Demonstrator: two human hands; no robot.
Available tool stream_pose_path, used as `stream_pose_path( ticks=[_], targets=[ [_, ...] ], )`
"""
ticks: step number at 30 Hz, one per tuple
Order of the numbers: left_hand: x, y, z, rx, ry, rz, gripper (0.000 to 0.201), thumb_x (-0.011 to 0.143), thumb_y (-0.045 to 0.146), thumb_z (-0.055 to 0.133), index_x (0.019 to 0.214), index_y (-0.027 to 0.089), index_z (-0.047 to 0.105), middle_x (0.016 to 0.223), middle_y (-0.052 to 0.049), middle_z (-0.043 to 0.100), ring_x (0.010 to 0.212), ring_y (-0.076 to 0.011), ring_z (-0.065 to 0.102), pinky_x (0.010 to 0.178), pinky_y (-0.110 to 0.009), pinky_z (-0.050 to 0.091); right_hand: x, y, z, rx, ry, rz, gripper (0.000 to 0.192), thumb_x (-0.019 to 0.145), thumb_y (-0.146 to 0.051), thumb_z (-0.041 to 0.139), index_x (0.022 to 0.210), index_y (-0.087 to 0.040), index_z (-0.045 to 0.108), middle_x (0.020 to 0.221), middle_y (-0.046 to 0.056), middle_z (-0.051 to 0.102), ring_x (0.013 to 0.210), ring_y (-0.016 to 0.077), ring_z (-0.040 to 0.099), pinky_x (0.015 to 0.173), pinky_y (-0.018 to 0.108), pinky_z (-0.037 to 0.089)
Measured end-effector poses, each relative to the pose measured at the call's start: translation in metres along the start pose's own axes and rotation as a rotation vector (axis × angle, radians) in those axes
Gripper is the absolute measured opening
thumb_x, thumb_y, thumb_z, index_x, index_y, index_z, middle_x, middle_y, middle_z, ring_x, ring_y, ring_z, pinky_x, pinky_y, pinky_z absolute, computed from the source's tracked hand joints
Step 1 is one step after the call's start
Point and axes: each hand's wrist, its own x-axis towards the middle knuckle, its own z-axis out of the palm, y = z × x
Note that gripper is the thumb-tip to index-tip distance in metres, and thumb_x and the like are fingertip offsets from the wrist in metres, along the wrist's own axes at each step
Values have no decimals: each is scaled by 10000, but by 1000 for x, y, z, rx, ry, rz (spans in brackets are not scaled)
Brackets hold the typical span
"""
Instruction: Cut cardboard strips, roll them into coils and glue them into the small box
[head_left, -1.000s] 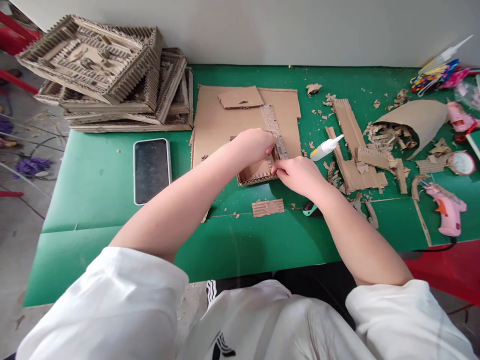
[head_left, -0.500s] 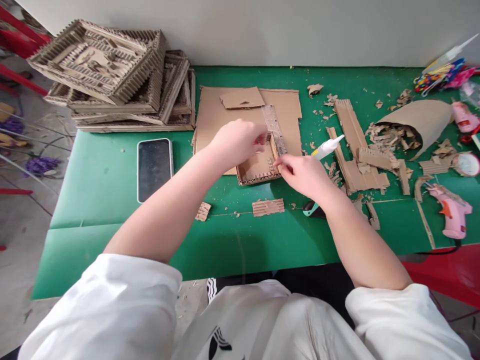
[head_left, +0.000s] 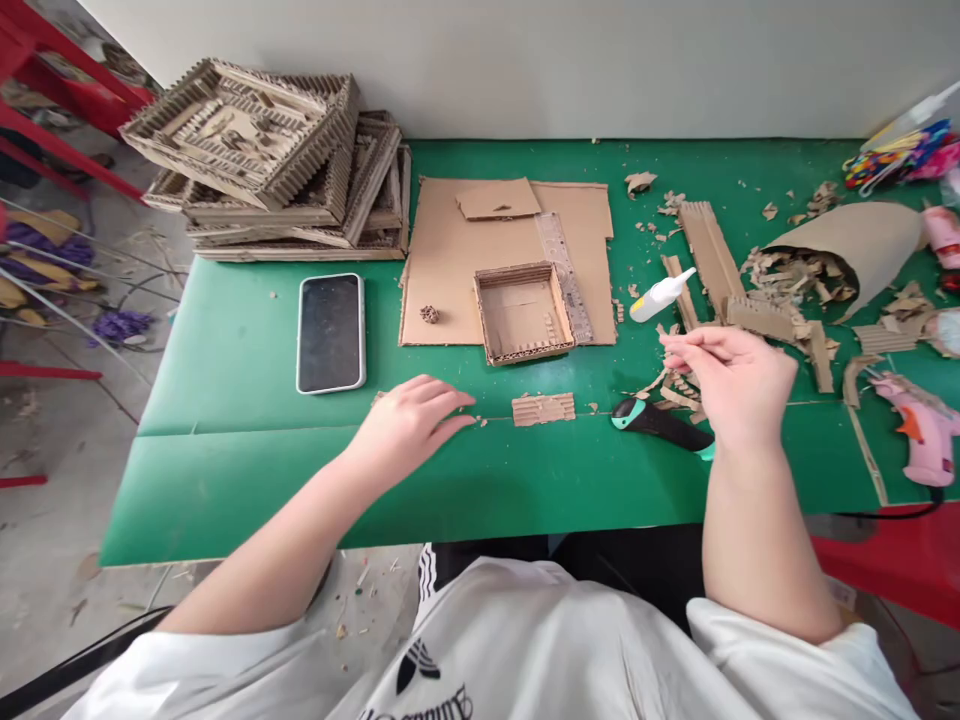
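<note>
My left hand [head_left: 409,425] hovers low over the green table, fingers stretched and apart, partly covering a small cardboard scrap. To its right lies a corrugated cardboard strip [head_left: 543,409]. My right hand [head_left: 739,385] is closed in a pinch above a heap of torn cardboard scraps [head_left: 679,392]; a small cardboard scrap [head_left: 664,341] shows at its fingertips. A small open cardboard box [head_left: 521,310] sits apart from both hands, on a flat cardboard sheet [head_left: 442,250] and the table. Beside the box are a clear ruler [head_left: 564,270] and a rolled cardboard bit [head_left: 429,314].
A glue bottle [head_left: 663,294] and a black-and-teal handled tool [head_left: 664,424] lie near my right hand. A phone [head_left: 331,333] and stacked cardboard trays [head_left: 262,150] are at left. On the right are a cone of scraps [head_left: 855,250] and a pink glue gun [head_left: 924,425].
Both hands have left the box: the left came down and towards me, the right moved to the right over the scraps. The rolled cardboard bit now shows on the sheet.
</note>
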Motion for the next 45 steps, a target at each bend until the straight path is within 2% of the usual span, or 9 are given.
stream_pose_path(
  ticks=[3,7,11,17,22,28,35,41,45],
  targets=[
    [11,6,8,8,52,17,246,918,372,468,944,244,676,883,-45,717,834,-201,626,799,-349,506,-1,5,-15,8,93,-13,129,699,-321,688,743,-202,713,657,15,690,544,149,634,591,330,573],
    [32,-16,0,146,372,-261,257,922,380,449,994,233,647,934,-74,694,903,-235,608,855,-397,477,7,14,-29,61,121,-33,243,798,-386,579,790,-182,710,754,69,723,548,164,648,576,355,562],
    [50,-48,-2,261,345,-385,395,849,450,555,1157,206,594,1026,-118,645,978,-298,568,878,-442,456,26,26,-30,-16,70,5,371,829,-449,525,1033,-174,668,957,113,726,789,207,692,726,401,569],
    [59,-58,4,268,349,-417,229,841,424,569,937,249,681,954,-85,635,934,-282,568,831,-416,476,54,32,-12,-524,-200,-47,723,690,-497,682,1322,-198,497,1271,124,600,1173,330,526,978,516,404],
    [71,-28,-13,70,387,-269,243,866,371,546,1041,254,668,992,-62,648,891,-217,609,805,-360,506,65,31,8,-644,-277,-206,594,709,-530,648,1185,-179,592,1155,137,638,1123,339,496,905,462,411],
    [119,5,-11,-31,194,-39,348,854,181,545,1196,188,605,1057,-80,669,1021,-215,598,908,-355,480,65,14,14,-616,-304,-186,425,818,-462,524,1134,-189,602,986,112,675,937,276,589,765,387,455],
    [139,-3,0,-123,206,-92,247,835,242,607,1074,200,655,1027,-55,681,936,-185,625,859,-313,491,49,-31,14,-323,-327,-319,531,829,-451,528,1325,-270,481,1167,71,625,897,200,614,714,324,485],
    [139,-13,2,-115,325,-138,219,830,291,617,1021,203,678,950,-49,699,910,-192,623,834,-323,488,62,-43,49,-93,-352,-343,475,715,-610,617,964,-207,644,824,26,643,665,131,559,563,254,418],
    [141,-17,8,-112,333,-114,228,834,297,614,1029,198,681,945,-56,704,893,-189,620,825,-315,477,63,-52,74,-249,-270,-423,530,743,-696,519,781,-179,627,637,-2,554,573,100,463,546,247,345]
  ],
)
